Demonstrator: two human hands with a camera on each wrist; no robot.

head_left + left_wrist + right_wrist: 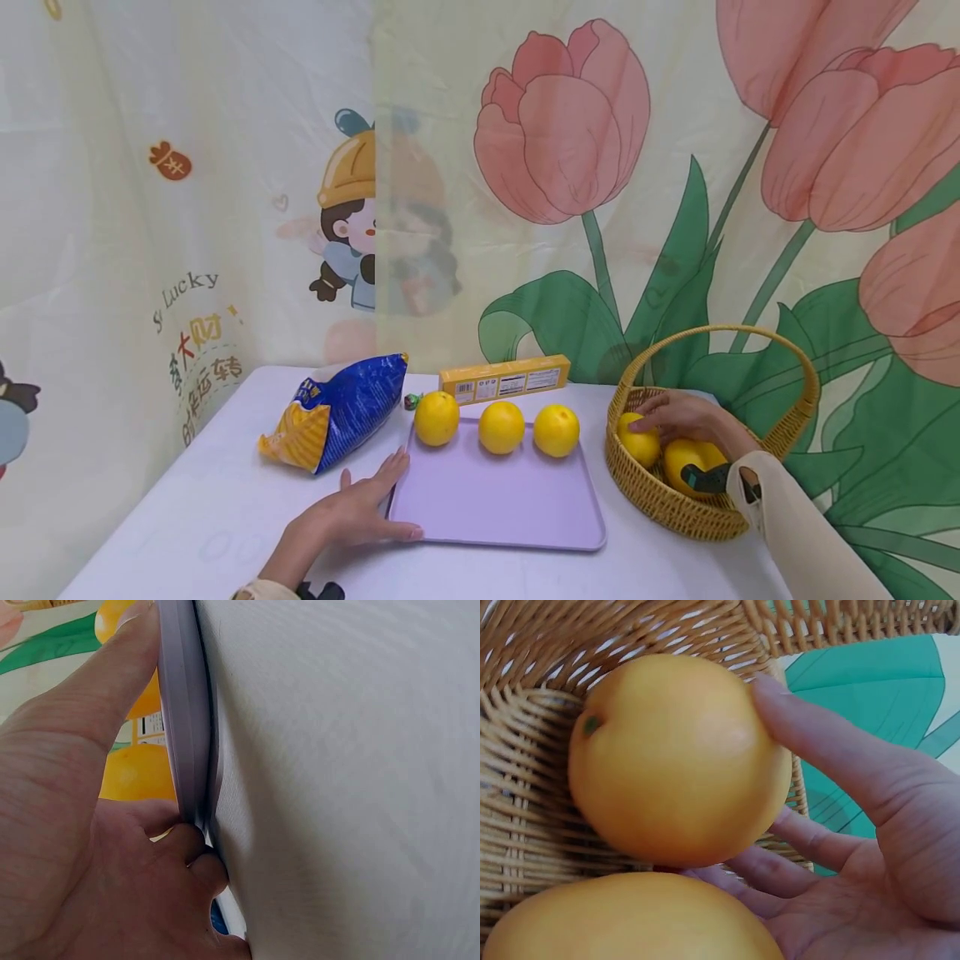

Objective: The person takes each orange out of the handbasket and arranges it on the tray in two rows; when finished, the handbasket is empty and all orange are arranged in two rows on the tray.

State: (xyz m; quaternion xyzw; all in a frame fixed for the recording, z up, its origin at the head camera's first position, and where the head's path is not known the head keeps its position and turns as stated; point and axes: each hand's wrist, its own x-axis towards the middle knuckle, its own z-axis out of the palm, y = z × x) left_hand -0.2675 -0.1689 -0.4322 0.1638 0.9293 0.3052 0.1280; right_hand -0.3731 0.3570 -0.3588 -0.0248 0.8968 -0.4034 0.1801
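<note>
My right hand (686, 417) reaches into a wicker basket (678, 518) and grips an orange (679, 757), thumb on its near side and fingers around beneath. More yellow-orange fruit, including another orange (630, 919), lies beside it in the basket. At the left end of a lilac tray (495, 504), my left hand (348, 512) rests with fingers spread, its thumb at the front corner. The left wrist view shows that thumb over the tray's rim (184, 712). Three oranges stand in a row along the tray's far side: left (437, 418), middle (501, 427) and right (556, 431).
A blue and orange snack bag (360, 417) lies to the left on the white table (202, 517). Behind the tray is a flat yellow box (506, 379), with a small wrapped candy (412, 402) near its left end. The basket's tall handle (806, 392) arches over its opening.
</note>
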